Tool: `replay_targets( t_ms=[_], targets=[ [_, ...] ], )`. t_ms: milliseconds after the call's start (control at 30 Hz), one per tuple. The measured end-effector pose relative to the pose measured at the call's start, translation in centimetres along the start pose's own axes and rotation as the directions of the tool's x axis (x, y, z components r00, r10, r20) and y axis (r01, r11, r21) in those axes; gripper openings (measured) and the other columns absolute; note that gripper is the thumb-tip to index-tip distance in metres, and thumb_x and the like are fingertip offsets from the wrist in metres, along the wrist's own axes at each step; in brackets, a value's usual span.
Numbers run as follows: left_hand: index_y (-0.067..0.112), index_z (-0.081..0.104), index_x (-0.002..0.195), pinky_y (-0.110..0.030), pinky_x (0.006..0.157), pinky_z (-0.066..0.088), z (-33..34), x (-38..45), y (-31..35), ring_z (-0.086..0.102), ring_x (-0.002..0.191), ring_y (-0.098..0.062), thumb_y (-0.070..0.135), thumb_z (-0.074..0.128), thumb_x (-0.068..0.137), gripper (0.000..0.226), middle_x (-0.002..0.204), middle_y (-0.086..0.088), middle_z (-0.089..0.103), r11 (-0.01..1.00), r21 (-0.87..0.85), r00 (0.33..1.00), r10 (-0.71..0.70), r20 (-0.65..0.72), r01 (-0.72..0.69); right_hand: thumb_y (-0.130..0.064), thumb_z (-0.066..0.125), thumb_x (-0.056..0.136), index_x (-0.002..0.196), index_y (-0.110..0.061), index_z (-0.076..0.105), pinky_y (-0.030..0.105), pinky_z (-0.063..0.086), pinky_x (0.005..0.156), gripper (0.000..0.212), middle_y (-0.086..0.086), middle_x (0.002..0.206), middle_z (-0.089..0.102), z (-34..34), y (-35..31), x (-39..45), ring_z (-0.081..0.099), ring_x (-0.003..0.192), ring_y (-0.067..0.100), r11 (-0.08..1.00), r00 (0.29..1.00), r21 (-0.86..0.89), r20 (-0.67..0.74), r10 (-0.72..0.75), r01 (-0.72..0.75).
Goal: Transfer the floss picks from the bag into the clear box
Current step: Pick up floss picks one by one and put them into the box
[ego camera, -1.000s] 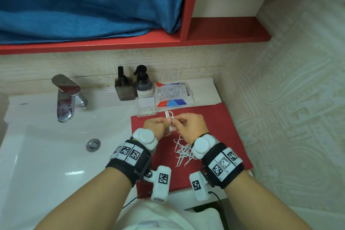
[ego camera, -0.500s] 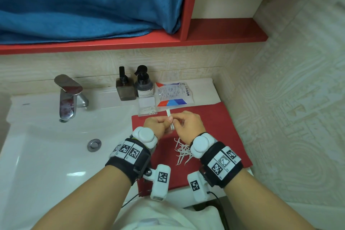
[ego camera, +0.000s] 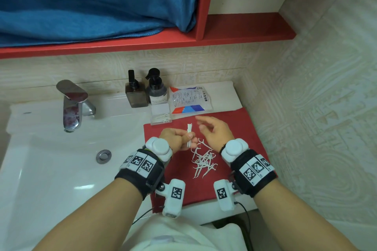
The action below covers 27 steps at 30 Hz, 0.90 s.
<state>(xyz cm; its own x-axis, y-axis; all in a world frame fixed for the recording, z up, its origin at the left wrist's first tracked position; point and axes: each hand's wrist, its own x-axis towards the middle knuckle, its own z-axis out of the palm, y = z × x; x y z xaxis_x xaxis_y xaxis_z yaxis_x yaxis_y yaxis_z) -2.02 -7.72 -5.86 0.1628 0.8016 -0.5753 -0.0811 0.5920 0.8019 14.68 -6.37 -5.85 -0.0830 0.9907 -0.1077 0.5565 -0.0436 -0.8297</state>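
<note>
Red cloth, a mat (ego camera: 242, 128), covers the counter to the right of the white sink (ego camera: 51, 169), and most of the task's things lie on or beside it in the head view. At the mat's far edge the clear box (ego camera: 160, 115) stands with its lid tipped up behind it; a few white floss picks lie inside on its floor. Just beside the box, to the right, the bag (ego camera: 189, 100) lies flat on the white counter, printed in red, blue and white; what is left inside it cannot be told. The left hand (ego camera: 175, 140) pinches a small aligned bundle of picks (ego camera: 189, 129) upright between thumb and curled fingers, over the mat. The right hand (ego camera: 214, 132) hovers just beside it with fingers loosely spread and holds nothing. Below and between the wrists a loose pile of floss picks (ego camera: 204, 160) lies scattered on the mat. Behind the box stand two dark pump bottles (ego camera: 156, 89), and a chrome tap (ego camera: 72, 106) rises over the sink.
</note>
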Motion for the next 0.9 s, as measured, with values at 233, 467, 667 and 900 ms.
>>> replay_targets(
  t_ms=[233,467,667,900],
  targets=[
    [-0.007,0.068,0.099,-0.022,0.061,0.056,0.0,-0.8,0.5,0.073,0.072,-0.02,0.006,0.064,0.088,0.017,0.086,-0.015,0.073,1.0,0.019,0.996,0.019,0.087,-0.021,-0.013,0.071,0.087,0.105,-0.019,0.075,0.016,0.054,0.077,0.019,-0.004,0.091,0.076,0.1,-1.0,-0.7,0.071,0.085,0.003,0.984,0.997,0.173,0.055,-0.048,0.038],
    [0.001,0.07,0.094,-0.022,0.062,0.056,0.2,-1.0,0.6,0.072,0.069,-0.017,0.008,0.063,0.089,0.011,0.081,-0.01,0.074,1.0,-0.015,0.998,0.01,0.061,-0.009,-0.01,0.068,0.089,0.112,-0.021,0.072,0.019,0.054,0.087,0.026,-0.005,0.1,0.075,-0.4,-1.0,-0.7,0.071,0.093,0.005,0.979,0.996,0.196,0.066,-0.067,0.053],
    [-0.002,0.069,0.097,-0.025,0.065,0.055,0.2,-1.0,0.2,0.072,0.07,-0.018,0.008,0.062,0.09,0.014,0.086,-0.013,0.074,0.999,0.025,0.999,-0.037,-0.021,0.038,-0.016,0.072,0.082,0.116,-0.027,0.065,0.026,0.055,0.079,0.036,-0.007,0.096,0.068,-0.8,2.1,-0.7,0.062,0.076,0.007,0.936,0.99,-0.337,0.062,0.131,-0.102],
    [0.002,0.07,0.097,-0.027,0.069,0.054,0.3,-0.8,-0.2,0.071,0.07,-0.016,0.014,0.063,0.09,0.016,0.087,-0.011,0.074,0.998,0.048,0.999,-0.035,-0.038,0.037,-0.015,0.063,0.09,0.136,-0.033,0.053,0.026,0.045,0.085,0.051,-0.002,0.112,0.054,0.3,3.3,-1.1,0.057,0.101,0.016,0.85,0.975,-0.526,0.208,0.078,0.044]
  ],
)
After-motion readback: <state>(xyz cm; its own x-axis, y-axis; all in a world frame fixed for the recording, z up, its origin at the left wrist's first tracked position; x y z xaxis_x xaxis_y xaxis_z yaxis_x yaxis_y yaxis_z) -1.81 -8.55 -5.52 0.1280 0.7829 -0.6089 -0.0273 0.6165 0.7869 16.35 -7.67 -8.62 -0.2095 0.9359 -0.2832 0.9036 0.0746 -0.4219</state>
